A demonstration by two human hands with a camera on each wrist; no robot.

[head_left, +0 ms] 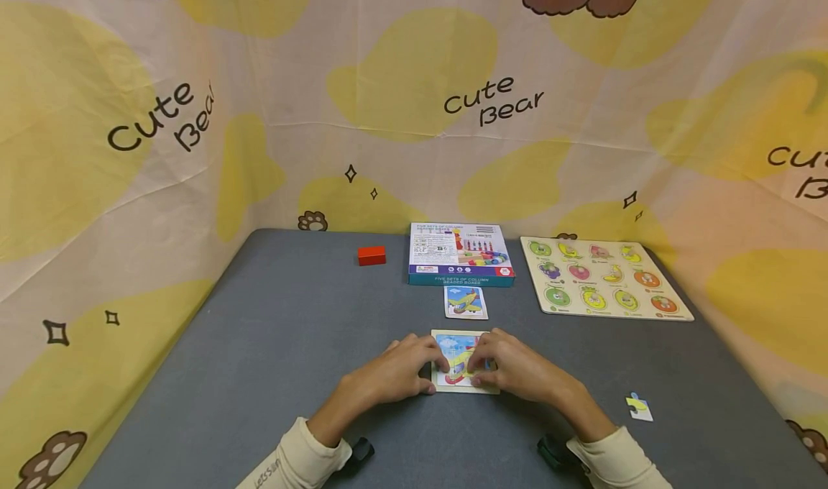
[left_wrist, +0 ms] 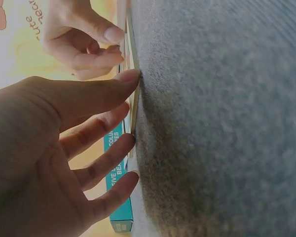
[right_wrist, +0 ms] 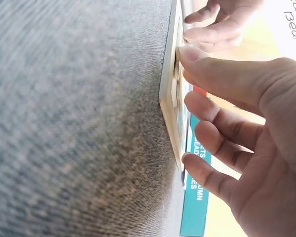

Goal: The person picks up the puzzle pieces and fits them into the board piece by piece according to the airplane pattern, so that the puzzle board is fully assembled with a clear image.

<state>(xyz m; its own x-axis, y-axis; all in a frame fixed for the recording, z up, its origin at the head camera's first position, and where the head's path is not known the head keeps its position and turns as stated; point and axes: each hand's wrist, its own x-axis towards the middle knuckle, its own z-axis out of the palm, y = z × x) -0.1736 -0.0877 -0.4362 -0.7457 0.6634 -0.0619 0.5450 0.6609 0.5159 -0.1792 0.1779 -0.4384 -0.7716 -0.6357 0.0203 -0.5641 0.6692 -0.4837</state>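
A small wooden jigsaw board (head_left: 446, 387) with a yellow airplane picture lies flat on the table between both hands. My left hand (head_left: 409, 367) holds its left side, thumb at the near corner and index finger over the picture. From the other side my right hand (head_left: 514, 363) reaches over the board, its thumb and curled fingers at a puzzle piece (right_wrist: 176, 71) on the right part, largely hidden by the fingers. One loose puzzle piece (head_left: 640, 408), yellow, white and blue, lies off to the right. Beyond the board is a matching airplane card (head_left: 465, 303).
Behind the card lies a flat boxed toy set (head_left: 461, 255) with a teal side. A red block (head_left: 371, 256) sits to its left, and a fruit picture board (head_left: 608, 279) to its right. A printed cloth (head_left: 401, 129) hangs behind the grey table (head_left: 272, 352).
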